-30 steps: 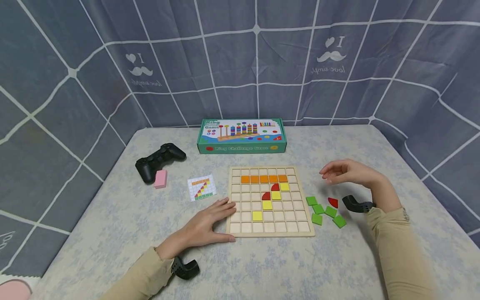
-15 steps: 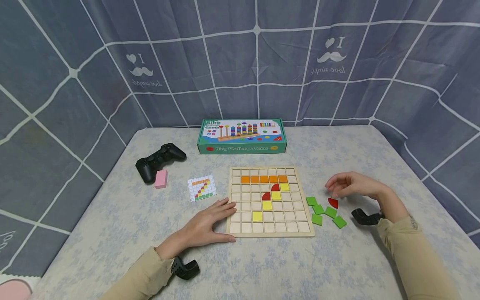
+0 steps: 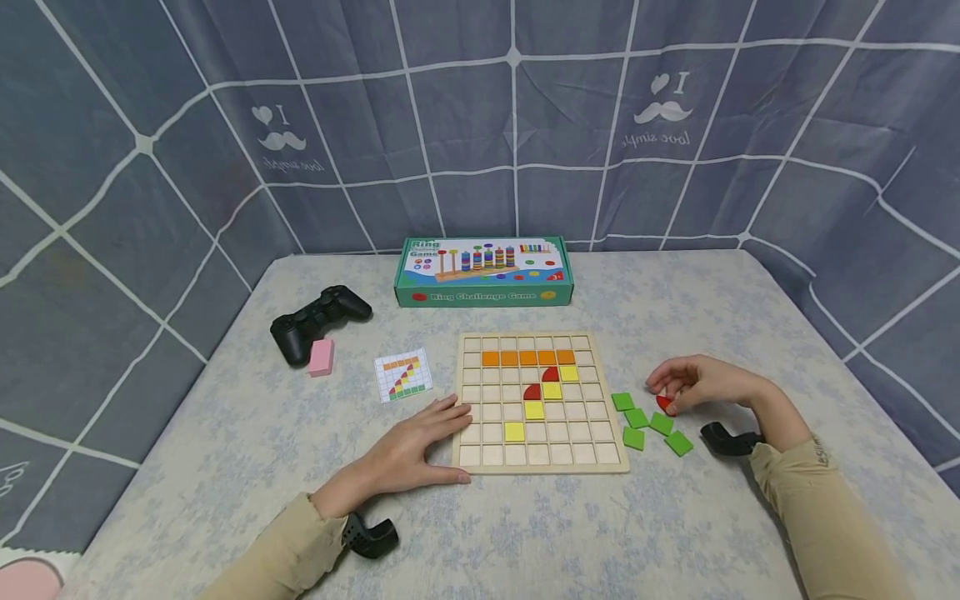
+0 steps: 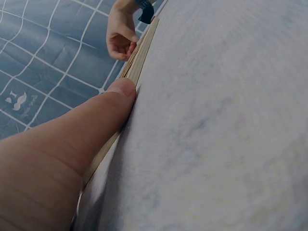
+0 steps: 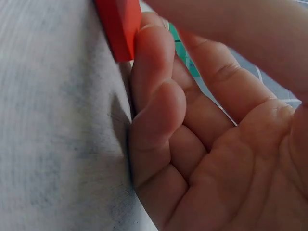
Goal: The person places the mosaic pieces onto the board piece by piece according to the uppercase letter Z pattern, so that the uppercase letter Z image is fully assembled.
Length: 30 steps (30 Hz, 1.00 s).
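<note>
A wooden grid board (image 3: 487,468) lies mid-table with orange squares (image 3: 528,358), yellow squares (image 3: 533,409) and two red quarter-circle tiles (image 3: 532,392) in its cells. My left hand (image 3: 408,446) rests against its left side, fingers extended; in the left wrist view the thumb (image 4: 113,96) touches the board's edge. Right of the board, my right hand (image 3: 708,383) pinches a loose red quarter-circle tile (image 3: 663,403) at the table surface. That red tile (image 5: 119,29) shows at the fingertips in the right wrist view, its grip partly hidden. Several green square tiles (image 3: 636,418) lie beside it.
Left of the board lies a pattern card (image 3: 403,375). Further left are a pink block (image 3: 321,357) and a black game controller (image 3: 318,321). A green Ring Challenge Game box (image 3: 483,273) stands behind the board, before a grey-blue curtain (image 3: 465,125).
My right hand has come down and slightly toward me onto the loose red tile, and its thumb and fingers have closed about it. My left hand and the board stay put.
</note>
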{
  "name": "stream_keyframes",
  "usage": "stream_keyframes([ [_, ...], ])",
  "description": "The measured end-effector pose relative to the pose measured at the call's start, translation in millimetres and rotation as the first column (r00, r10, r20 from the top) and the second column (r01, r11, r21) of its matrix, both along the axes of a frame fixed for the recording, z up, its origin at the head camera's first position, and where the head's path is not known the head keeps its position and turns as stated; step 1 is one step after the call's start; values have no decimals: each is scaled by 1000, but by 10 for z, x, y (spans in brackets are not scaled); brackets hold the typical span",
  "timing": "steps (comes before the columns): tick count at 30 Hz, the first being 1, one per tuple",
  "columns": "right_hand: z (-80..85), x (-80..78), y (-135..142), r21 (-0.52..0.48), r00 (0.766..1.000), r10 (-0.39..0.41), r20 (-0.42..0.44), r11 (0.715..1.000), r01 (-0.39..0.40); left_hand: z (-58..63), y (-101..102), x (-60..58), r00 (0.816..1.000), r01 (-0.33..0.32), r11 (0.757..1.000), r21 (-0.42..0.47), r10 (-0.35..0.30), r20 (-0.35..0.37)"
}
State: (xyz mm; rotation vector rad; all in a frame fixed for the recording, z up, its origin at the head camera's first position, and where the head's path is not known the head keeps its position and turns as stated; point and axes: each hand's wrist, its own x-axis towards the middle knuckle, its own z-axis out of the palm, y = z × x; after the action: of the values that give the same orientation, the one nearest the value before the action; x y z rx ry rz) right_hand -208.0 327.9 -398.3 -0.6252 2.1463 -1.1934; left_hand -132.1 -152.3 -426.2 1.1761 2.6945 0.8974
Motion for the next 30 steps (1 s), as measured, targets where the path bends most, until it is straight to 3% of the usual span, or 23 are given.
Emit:
stream_keyframes([
  [12,1,2,-10,4,999,45,-25,999,-45,-5,-1,-2,1000,3,1000,3,-3,-7],
  [30,81,49,-109,63,998,42,-50,997,-39,-22,-4,-8,1000,-2,1000,3,2,-5],
])
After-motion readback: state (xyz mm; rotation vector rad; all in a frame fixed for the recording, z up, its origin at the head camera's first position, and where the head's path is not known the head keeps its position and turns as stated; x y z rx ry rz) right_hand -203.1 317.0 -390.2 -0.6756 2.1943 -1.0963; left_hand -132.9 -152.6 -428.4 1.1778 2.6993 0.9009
